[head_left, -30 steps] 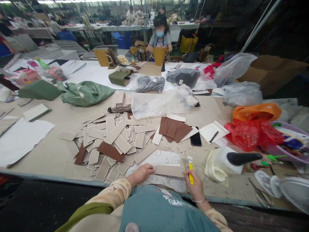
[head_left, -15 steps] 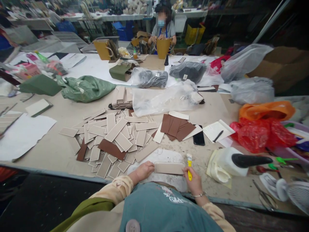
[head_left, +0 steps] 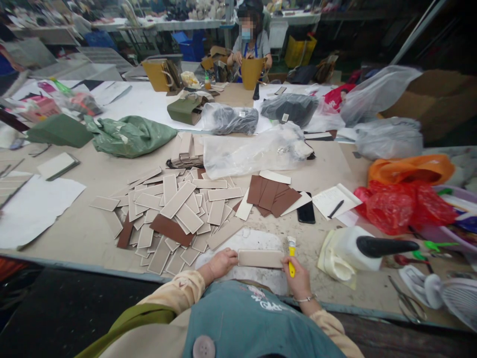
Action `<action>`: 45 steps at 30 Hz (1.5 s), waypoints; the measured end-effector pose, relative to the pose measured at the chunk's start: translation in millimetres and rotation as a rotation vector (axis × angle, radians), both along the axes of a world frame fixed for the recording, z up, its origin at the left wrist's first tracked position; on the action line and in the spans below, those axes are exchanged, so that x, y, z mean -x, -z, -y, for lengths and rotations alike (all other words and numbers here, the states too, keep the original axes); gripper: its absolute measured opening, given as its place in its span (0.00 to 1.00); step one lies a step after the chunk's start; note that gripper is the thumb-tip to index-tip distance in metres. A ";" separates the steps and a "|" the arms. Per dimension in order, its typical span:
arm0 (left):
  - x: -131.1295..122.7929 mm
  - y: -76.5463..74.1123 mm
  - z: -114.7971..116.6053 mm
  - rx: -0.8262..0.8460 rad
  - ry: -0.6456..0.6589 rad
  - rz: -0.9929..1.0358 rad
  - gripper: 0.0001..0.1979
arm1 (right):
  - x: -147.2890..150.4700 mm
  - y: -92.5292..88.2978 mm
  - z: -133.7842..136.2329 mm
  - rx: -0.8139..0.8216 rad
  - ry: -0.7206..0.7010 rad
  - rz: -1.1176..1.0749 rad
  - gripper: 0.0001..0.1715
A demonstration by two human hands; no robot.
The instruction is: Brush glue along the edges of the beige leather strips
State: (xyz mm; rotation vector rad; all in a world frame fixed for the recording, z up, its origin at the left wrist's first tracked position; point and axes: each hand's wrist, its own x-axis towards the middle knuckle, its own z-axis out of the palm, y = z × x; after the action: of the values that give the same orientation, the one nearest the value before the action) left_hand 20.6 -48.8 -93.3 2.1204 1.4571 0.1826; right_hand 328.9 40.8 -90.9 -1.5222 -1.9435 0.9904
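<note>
A beige rectangular panel with pale edges (head_left: 260,258) spans the gap between my two hands, over a pale, stained board (head_left: 257,238). My left hand (head_left: 222,263) pinches its left end. At its right end, the fingers of my right hand (head_left: 298,278) are closed on the panel and also keep a yellow-handled brush (head_left: 291,258), bristles pointing away from me. Left of the board lies a loose heap of similar beige panels (head_left: 179,199), with a few brown ones among them. Brown and white pieces (head_left: 270,194) are fanned out beyond the board.
To the right stand a white plastic container with a black handle (head_left: 368,248), scissors (head_left: 408,301) and a small white fan (head_left: 460,301). A phone (head_left: 306,211) and a notepad with a pen (head_left: 335,201) lie farther back. Across the table, a masked person (head_left: 250,44) handles a mustard-coloured bag (head_left: 251,73).
Both hands keep the panel in nearly the same place. The whole view has shifted very slightly; nothing has been let go or picked up.
</note>
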 end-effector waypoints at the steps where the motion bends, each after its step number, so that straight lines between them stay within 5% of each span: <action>1: 0.0 1.3 -0.1 -0.004 0.003 -0.006 0.10 | -0.1 0.3 0.0 -0.004 0.002 0.000 0.20; 16: -2.5 1.9 0.0 -0.065 -0.010 -0.005 0.10 | 0.2 4.7 -1.8 -0.018 0.007 0.029 0.20; 37: -5.2 27.5 3.7 -0.061 -0.105 0.060 0.11 | 0.9 8.1 -0.1 -0.033 0.006 0.078 0.20; 45: -5.1 23.9 4.4 -0.060 -0.120 0.076 0.12 | 1.9 3.4 0.6 -0.025 0.024 0.085 0.20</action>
State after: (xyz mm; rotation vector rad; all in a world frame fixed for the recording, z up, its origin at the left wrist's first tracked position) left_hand 25.7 -53.2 -117.3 2.0506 1.5521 0.3513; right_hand 327.1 40.2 -94.3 -1.5936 -1.9834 0.9011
